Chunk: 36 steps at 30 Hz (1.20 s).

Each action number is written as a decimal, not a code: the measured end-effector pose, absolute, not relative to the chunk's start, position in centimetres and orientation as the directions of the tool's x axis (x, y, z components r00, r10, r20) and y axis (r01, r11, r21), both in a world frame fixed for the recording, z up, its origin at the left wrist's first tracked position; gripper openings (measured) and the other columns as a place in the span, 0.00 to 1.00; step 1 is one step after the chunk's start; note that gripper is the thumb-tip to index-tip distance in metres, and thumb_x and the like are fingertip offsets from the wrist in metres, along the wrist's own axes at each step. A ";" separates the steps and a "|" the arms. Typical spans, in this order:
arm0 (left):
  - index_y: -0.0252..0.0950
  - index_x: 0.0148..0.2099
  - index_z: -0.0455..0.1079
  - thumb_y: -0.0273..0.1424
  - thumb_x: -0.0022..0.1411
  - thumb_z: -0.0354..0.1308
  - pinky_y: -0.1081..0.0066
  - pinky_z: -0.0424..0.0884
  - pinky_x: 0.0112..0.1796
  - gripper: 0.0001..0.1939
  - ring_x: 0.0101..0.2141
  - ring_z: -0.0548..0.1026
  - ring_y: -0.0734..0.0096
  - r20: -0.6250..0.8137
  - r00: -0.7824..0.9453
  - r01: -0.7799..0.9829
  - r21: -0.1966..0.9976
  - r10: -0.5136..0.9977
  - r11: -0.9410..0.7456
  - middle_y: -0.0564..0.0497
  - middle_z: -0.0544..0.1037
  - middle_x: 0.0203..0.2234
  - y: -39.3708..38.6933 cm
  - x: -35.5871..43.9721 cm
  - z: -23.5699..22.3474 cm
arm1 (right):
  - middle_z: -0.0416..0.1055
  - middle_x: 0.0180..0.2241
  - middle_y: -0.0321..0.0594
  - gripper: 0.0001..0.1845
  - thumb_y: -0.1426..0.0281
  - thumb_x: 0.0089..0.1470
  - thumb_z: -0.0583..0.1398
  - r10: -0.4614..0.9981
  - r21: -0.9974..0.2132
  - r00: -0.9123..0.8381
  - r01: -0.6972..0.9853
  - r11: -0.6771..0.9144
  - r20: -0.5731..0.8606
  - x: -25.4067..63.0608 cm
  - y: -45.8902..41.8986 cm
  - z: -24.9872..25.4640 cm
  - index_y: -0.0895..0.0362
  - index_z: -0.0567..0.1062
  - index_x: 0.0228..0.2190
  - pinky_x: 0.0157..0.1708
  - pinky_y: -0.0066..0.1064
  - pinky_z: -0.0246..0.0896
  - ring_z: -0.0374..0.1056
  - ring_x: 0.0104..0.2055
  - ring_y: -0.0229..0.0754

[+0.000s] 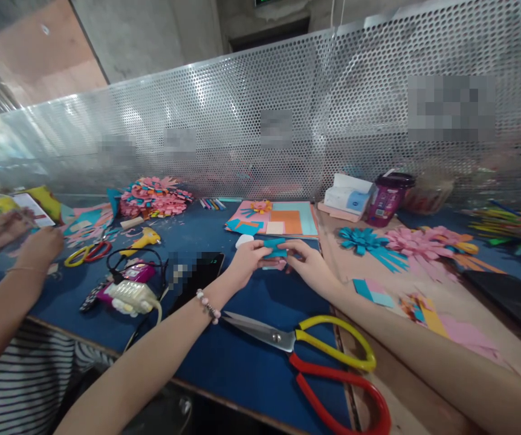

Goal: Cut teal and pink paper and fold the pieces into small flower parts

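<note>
Left hand (245, 263) and right hand (309, 267) pinching a teal paper piece (275, 243) from opposite sides above the blue bench (237, 356), presumably to steady thin stock; yellow-and-red-handled scissors (288, 339) lying nearer the body, probably for easy reach.

Craft workshop, probably: scissors (277, 338), paper flowers (410, 241).

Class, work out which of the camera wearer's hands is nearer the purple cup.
Right. The right hand is in front and left of the purple cup; the left hand is farther left.
</note>
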<state>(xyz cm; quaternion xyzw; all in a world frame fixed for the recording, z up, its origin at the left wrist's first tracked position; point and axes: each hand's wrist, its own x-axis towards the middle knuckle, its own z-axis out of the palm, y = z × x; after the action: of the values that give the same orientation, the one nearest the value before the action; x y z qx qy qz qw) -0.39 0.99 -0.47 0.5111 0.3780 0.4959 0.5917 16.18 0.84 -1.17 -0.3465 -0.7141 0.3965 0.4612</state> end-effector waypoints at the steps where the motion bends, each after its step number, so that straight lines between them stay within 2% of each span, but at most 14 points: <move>1: 0.30 0.34 0.69 0.29 0.50 0.58 0.67 0.72 0.33 0.08 0.27 0.74 0.71 0.046 0.213 -0.187 0.982 0.976 -0.006 0.47 0.76 0.29 1.0 -0.4 -0.4 | 0.66 0.42 0.42 0.14 0.71 0.50 0.54 0.861 -0.891 -0.339 0.119 0.439 0.379 16.2 0.9 -1.1 0.58 0.71 0.39 0.29 0.30 0.67 0.66 0.29 0.35; 6: 0.31 0.33 0.69 0.32 0.53 0.56 0.75 0.68 0.28 0.09 0.29 0.74 0.72 0.048 0.169 -0.083 0.996 0.984 -0.034 0.47 0.76 0.28 1.1 -0.5 -0.4 | 0.67 0.41 0.43 0.12 0.66 0.50 0.56 0.860 -0.886 -0.324 0.116 0.450 0.394 16.0 0.8 -0.9 0.58 0.73 0.36 0.29 0.31 0.67 0.66 0.27 0.34; 10: 0.31 0.36 0.68 0.37 0.54 0.55 0.75 0.68 0.27 0.13 0.30 0.75 0.70 0.058 0.202 -0.062 0.997 0.978 -0.047 0.46 0.76 0.28 0.9 -0.1 -0.1 | 0.70 0.32 0.39 0.11 0.64 0.50 0.57 0.885 -0.894 -0.247 0.119 0.432 0.395 16.0 1.0 -0.9 0.58 0.73 0.32 0.28 0.30 0.64 0.66 0.24 0.35; 13: 0.32 0.39 0.67 0.40 0.54 0.56 0.72 0.70 0.29 0.17 0.32 0.74 0.68 0.154 0.178 -0.020 0.988 0.972 -0.153 0.45 0.75 0.33 0.8 0.1 0.0 | 0.70 0.27 0.37 0.11 0.62 0.49 0.57 0.900 -0.913 -0.211 0.064 0.402 0.381 16.1 1.1 -1.1 0.58 0.72 0.29 0.28 0.30 0.63 0.66 0.24 0.37; 15: 0.32 0.41 0.65 0.39 0.51 0.60 0.71 0.71 0.30 0.19 0.33 0.74 0.69 0.243 0.166 0.018 0.968 0.956 -0.249 0.46 0.74 0.35 0.8 0.1 -0.2 | 0.70 0.26 0.36 0.12 0.61 0.49 0.58 0.909 -0.923 -0.196 0.037 0.382 0.368 16.2 1.1 -1.3 0.58 0.71 0.28 0.28 0.30 0.63 0.67 0.24 0.37; 18: 0.32 0.41 0.64 0.35 0.47 0.63 0.72 0.71 0.31 0.20 0.33 0.73 0.71 0.328 0.167 0.038 0.940 0.930 -0.339 0.47 0.74 0.34 0.9 0.0 -0.5 | 0.70 0.25 0.36 0.13 0.60 0.48 0.59 0.911 -0.925 -0.192 0.034 0.378 0.365 16.2 1.0 -1.3 0.58 0.70 0.28 0.29 0.31 0.62 0.67 0.24 0.38; 24: 0.32 0.39 0.65 0.35 0.52 0.59 0.72 0.71 0.30 0.15 0.31 0.74 0.70 0.321 0.153 0.073 0.939 0.935 -0.335 0.49 0.75 0.28 0.9 -0.1 -0.5 | 0.66 0.20 0.31 0.14 0.61 0.44 0.62 0.917 -0.927 -0.146 0.003 0.376 0.371 16.0 0.9 -1.2 0.57 0.66 0.27 0.25 0.29 0.61 0.66 0.22 0.37; 28: 0.31 0.38 0.66 0.33 0.52 0.59 0.70 0.71 0.31 0.13 0.29 0.75 0.71 0.316 0.160 0.085 0.940 0.935 -0.332 0.48 0.75 0.28 0.6 -0.1 -0.2 | 0.66 0.22 0.31 0.17 0.63 0.44 0.62 0.912 -0.921 -0.127 -0.078 0.382 0.389 15.9 1.1 -1.4 0.56 0.65 0.34 0.25 0.29 0.62 0.66 0.24 0.37; 31: 0.31 0.37 0.66 0.34 0.51 0.59 0.70 0.72 0.32 0.13 0.29 0.75 0.71 0.323 0.154 0.092 0.936 0.934 -0.339 0.49 0.76 0.28 0.6 -0.1 -0.2 | 0.67 0.23 0.32 0.19 0.63 0.46 0.61 0.906 -0.917 -0.141 -0.055 0.395 0.399 16.0 1.2 -1.5 0.56 0.66 0.39 0.26 0.30 0.62 0.67 0.25 0.37; 36: 0.32 0.41 0.66 0.33 0.53 0.58 0.69 0.72 0.33 0.14 0.28 0.74 0.72 0.373 0.179 0.093 0.915 0.910 -0.393 0.50 0.75 0.26 0.6 -0.1 -0.2 | 0.70 0.25 0.35 0.14 0.62 0.45 0.61 0.913 -0.927 -0.168 -0.023 0.373 0.372 16.1 1.0 -1.4 0.58 0.70 0.33 0.28 0.30 0.63 0.67 0.26 0.38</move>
<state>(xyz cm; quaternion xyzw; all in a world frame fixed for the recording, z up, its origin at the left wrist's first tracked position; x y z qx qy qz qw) -0.10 0.61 -0.21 0.6572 0.3817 0.5144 0.3973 16.08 1.05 -1.38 -0.3537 -0.6290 0.4339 0.5394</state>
